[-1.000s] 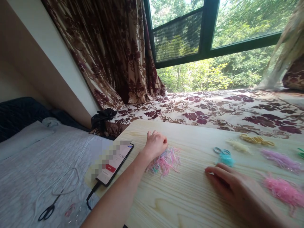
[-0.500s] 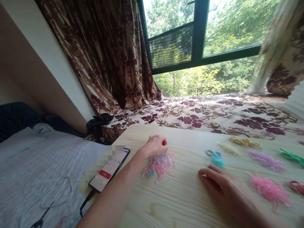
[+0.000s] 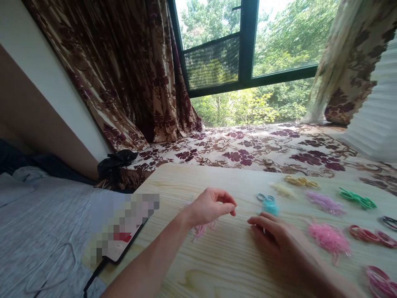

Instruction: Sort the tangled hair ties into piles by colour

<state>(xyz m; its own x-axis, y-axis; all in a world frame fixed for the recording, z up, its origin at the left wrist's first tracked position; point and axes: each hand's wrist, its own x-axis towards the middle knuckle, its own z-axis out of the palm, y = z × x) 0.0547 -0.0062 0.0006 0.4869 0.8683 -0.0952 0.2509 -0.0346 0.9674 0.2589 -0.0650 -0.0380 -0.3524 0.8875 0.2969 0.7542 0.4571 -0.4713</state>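
The left hand, fingers bent, has moved from the mixed strands toward the loosely curled right hand near the teal bundle; I cannot tell whether either grips anything. The strands lie partly hidden on the bench.

Behind the turquoise pile of strands and to its left, the wooden tabletop is free up to the far edge. Directly before this pile, the right hand blocks the way. To the pile's left, a narrow passage lies between both hands, with the left hand bordering it. To its right, the pale yellow pile, purple pile and pink pile leave only small lanes.
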